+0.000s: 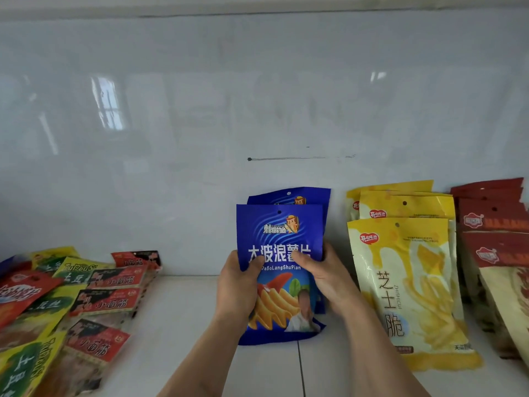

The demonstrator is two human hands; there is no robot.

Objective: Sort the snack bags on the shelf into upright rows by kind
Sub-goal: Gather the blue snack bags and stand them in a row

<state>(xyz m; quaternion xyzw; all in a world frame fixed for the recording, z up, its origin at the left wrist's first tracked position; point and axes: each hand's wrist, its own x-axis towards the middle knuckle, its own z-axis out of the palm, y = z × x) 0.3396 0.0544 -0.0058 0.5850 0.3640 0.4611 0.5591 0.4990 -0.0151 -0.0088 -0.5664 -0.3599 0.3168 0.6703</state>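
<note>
A blue chip bag (pixel 279 233) stands upright on the white shelf (pixel 183 325), held from both sides. My left hand (pixel 236 287) grips its left edge with the thumb on the front. My right hand (pixel 326 279) grips its right edge. A second blue bag (pixel 297 196) stands right behind it against the wall. To the right stands a row of yellow bags (pixel 400 270), and beyond it a row of red-and-brown bags (pixel 498 247).
A loose heap lies flat at the left: red-labelled clear bags (pixel 111 302), green-yellow bags (pixel 31 362) and a red bag (pixel 20 293). The glossy white wall (pixel 257 110) backs the shelf. Bare shelf lies between the heap and the blue bags.
</note>
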